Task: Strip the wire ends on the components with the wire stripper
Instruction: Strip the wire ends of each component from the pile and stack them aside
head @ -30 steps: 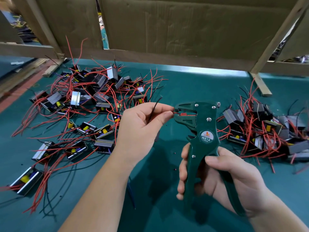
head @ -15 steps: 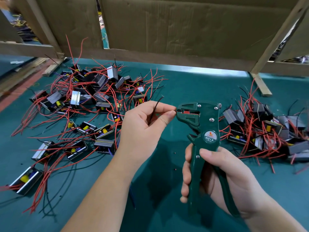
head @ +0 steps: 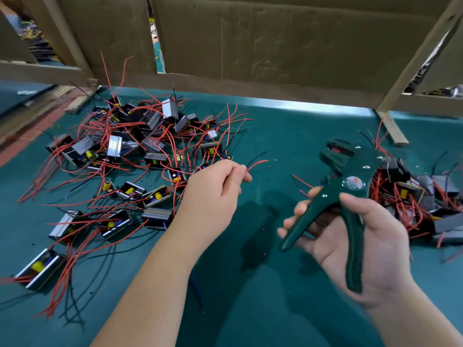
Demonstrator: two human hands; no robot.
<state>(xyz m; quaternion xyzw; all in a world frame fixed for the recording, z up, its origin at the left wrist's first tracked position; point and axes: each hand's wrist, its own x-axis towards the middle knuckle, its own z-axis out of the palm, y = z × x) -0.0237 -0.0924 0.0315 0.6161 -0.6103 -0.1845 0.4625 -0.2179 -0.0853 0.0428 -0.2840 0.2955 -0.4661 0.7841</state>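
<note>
My left hand (head: 215, 189) pinches a red wire (head: 256, 164) and a black wire (head: 258, 156); both ends stick out to the right of my fingertips, free of the tool. What they lead to is hidden under my hand. My right hand (head: 360, 236) grips the handles of the dark green wire stripper (head: 350, 186), its jaws tilted up and left, well apart from the wire ends. The handles are spread apart.
A pile of components with red and black wires (head: 130, 156) covers the left of the green mat (head: 288, 136). A second pile (head: 421, 194) lies right, behind the stripper. A cardboard wall (head: 275, 46) in a wooden frame closes the back.
The wire ends have come out of the stripper's jaws. My right hand has pulled the stripper away to the right and let its handles spread. Small red bits lie near the wire end.
</note>
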